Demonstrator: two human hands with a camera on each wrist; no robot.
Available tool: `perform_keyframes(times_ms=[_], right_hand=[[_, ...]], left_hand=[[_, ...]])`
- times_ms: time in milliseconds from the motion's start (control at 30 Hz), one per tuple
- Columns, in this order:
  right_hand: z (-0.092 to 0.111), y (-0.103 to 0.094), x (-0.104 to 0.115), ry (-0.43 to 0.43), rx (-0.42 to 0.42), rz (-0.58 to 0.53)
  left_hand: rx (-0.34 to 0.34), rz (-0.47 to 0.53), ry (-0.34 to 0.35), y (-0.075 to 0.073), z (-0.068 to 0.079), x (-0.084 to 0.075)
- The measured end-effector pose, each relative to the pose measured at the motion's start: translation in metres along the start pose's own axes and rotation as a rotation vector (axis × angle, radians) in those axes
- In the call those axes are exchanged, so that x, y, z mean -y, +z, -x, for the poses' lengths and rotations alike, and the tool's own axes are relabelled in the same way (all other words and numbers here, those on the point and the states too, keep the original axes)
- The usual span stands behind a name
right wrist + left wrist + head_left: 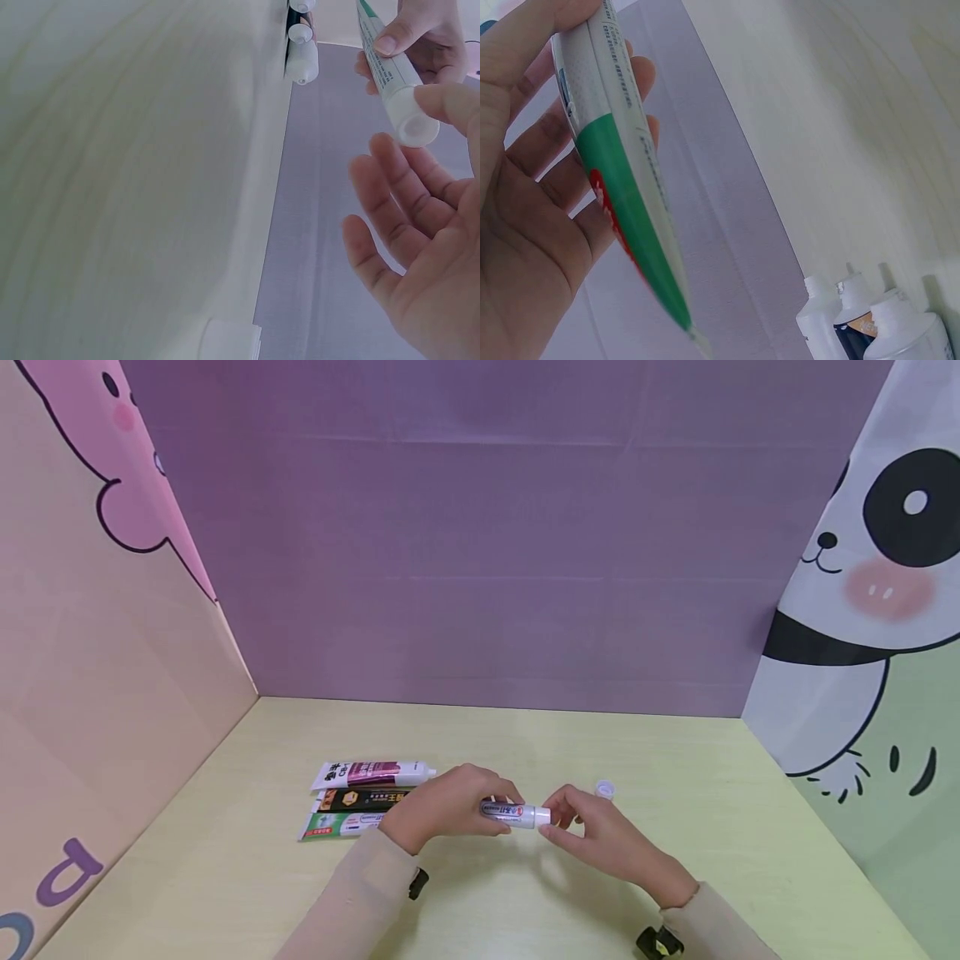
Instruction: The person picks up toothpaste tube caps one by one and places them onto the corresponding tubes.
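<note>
My left hand (457, 802) grips a small white toothpaste tube (510, 814) by its body, with the thumb on the near side. In the left wrist view the tube (622, 150) shows a green, tapering tail with red print. My right hand (600, 835) is at the tube's other end. Its thumb and a fingertip pinch the white cap (417, 127), while its other fingers are spread below. Between the hands the tube lies roughly level, held above the table.
On the left of the table (315, 902) lie three more tubes side by side: purple and white (375, 773), black (360, 799), green and white (341, 825). Their white nozzles show in the left wrist view. Beyond my right hand lies a white cap (604, 789). Printed walls enclose the table.
</note>
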State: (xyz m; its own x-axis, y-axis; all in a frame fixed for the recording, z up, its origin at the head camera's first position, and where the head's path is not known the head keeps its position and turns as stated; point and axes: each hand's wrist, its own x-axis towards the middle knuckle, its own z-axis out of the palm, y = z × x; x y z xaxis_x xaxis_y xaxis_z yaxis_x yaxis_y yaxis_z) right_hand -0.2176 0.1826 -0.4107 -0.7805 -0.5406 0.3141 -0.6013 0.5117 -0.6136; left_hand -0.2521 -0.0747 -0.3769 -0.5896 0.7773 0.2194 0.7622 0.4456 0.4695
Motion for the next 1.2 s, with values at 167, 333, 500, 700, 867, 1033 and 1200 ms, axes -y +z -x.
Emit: perform_keyframes(times_ms=[167,333,500,700,867,1033,1200], right_hand=[[-0.0021,0.0007,-0.0017,0.02,0.019,0.014],[-0.0038,0.0011,-0.0021,0.013,0.034,0.0],[-0.0043,0.0007,-0.0025,0.04,0.048,0.004],[-0.0051,0.0013,-0.0033,0.067,0.071,0.01],[-0.0052,0.0004,-0.0027,0.07,0.068,0.016],[-0.0036,-0.0011,-0.001,0.083,0.056,0.036],[-0.0022,-0.0043,0.0018,0.086,0.057,0.033]], left_hand=[[0.0,-0.002,-0.002,-0.001,0.0001,0.0004],[-0.002,-0.005,0.003,-0.0013,0.0,0.0007],[-0.005,0.001,0.013,-0.0006,0.0,0.0013],[-0.01,-0.002,0.008,0.0002,0.0003,0.0022],[-0.009,-0.002,0.008,0.0002,0.0001,0.0022],[-0.004,-0.011,0.011,0.0001,0.0,0.0023],[-0.004,-0.019,0.004,-0.0001,0.0,0.0011]])
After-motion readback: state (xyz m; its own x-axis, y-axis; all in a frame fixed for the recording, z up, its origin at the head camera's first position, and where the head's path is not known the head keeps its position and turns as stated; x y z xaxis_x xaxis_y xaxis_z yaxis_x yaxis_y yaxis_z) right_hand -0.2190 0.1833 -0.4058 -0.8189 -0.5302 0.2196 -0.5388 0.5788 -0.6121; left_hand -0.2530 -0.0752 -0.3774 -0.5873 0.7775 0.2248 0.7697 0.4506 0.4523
